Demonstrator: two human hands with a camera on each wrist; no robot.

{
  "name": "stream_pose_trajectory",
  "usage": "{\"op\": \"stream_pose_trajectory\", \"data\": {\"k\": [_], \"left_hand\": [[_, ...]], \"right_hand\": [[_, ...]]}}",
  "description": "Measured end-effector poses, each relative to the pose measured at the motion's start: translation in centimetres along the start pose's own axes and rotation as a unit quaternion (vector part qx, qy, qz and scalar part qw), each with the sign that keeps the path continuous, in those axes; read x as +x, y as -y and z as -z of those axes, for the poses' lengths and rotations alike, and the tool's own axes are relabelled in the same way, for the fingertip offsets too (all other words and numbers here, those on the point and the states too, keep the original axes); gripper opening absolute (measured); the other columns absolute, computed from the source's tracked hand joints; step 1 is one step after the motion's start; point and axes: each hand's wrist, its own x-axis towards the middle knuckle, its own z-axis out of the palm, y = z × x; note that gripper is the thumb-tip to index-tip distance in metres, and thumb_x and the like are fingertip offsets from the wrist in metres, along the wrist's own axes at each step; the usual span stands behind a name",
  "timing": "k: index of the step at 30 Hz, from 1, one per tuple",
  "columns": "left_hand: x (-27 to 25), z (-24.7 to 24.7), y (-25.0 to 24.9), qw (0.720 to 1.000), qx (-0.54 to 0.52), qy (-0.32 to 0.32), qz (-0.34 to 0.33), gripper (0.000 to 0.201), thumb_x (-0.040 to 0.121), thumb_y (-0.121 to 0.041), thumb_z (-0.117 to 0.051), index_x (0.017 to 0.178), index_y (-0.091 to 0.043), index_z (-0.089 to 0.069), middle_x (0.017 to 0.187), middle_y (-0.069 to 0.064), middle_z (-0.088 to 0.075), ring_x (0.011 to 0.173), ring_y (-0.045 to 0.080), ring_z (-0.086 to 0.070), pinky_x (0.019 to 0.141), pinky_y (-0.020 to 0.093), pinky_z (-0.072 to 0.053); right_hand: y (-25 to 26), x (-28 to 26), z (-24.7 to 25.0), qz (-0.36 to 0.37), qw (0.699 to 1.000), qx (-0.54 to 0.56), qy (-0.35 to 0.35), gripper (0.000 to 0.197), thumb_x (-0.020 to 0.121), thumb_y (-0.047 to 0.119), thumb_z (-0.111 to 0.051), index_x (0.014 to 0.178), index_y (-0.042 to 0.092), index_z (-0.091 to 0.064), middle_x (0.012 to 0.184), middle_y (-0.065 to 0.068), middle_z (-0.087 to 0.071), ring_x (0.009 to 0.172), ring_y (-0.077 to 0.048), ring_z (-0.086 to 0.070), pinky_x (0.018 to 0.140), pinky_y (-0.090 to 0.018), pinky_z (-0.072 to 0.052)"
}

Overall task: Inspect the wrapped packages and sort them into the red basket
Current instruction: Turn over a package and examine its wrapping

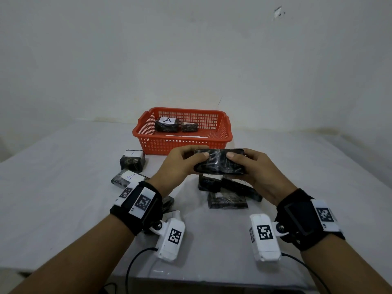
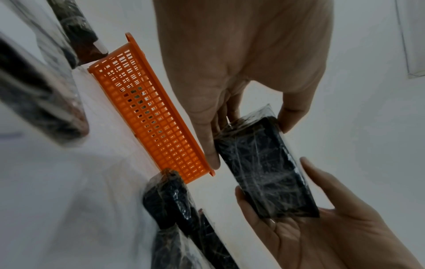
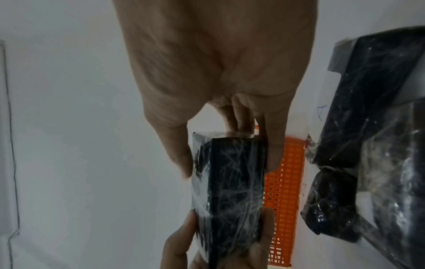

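**Both hands holding one wrapped package above the table, in front of the red basket**

Left of centre on the white table (image 1: 63,198), two wrapped packages lie close together: the farther one (image 1: 132,160) stands near the basket's left front corner with a white label marked "A" on top, and the nearer one (image 1: 127,178) lies tilted, also labelled "A", partly behind the person's left wrist. The left hand (image 1: 176,164) grips the left end of a dark, film-wrapped package (image 1: 219,164), thumb on its upper face and fingers curled underneath. The package is held level in the air, clear of the table, just in front of the red basket (image 1: 182,143). The right hand (image 1: 252,168) clamps the package's right end in the same manner, thumb on top. Inside the basket, toward its left half, sit two packages side by side: a larger one (image 1: 166,126) with an "A" label and a smaller one (image 1: 189,126) just to its right. Below the held package, several more wrapped packages (image 1: 228,194) lie clustered and overlapping on the table. Both wrists carry black straps with white camera units (image 1: 265,236)
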Motion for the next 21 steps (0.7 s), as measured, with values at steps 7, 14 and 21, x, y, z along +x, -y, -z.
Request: {"op": "stream_pose_trajectory", "data": {"k": [7, 14, 21], "left_hand": [[0.02, -0.28, -0.05, 1.000, -0.021, 0.013, 0.016, 0.027, 0.094, -0.020, -0.072, 0.120, -0.011, -0.071, 0.114, 0.010, -0.076, 0.104, 0.022, -0.075, 0.086, 0.033, -0.062], [-0.02, -0.27, 0.16, 1.000, -0.006, 0.010, 0.013, 0.023, 0.099, -0.008, -0.066, 0.121, -0.007, -0.070, 0.111, 0.011, -0.076, 0.099, 0.019, -0.076, 0.083, 0.031, -0.063], [-0.19, -0.25, 0.05, 1.000, -0.004, 0.017, 0.012, 0.028, 0.097, -0.004, -0.067, 0.125, -0.005, -0.069, 0.118, 0.016, -0.076, 0.101, 0.021, -0.076, 0.082, 0.031, -0.063]], "right_hand": [[-0.54, 0.19, 0.32, 0.018, 1.000, -0.020, -0.006, 0.071, 0.059, 0.029, -0.092, 0.120, 0.000, -0.068, 0.113, -0.016, -0.079, 0.104, -0.033, -0.078, 0.097, -0.048, -0.060], [-0.55, 0.22, 0.70, 0.000, 1.000, -0.013, -0.006, 0.042, 0.089, 0.026, -0.078, 0.122, 0.002, -0.070, 0.112, -0.015, -0.079, 0.104, -0.028, -0.077, 0.088, -0.036, -0.060], [-0.55, -0.12, 0.64, 0.016, 0.999, -0.032, 0.002, 0.062, 0.069, 0.034, -0.088, 0.120, 0.005, -0.069, 0.106, -0.011, -0.080, 0.100, -0.028, -0.078, 0.091, -0.038, -0.060]]}}
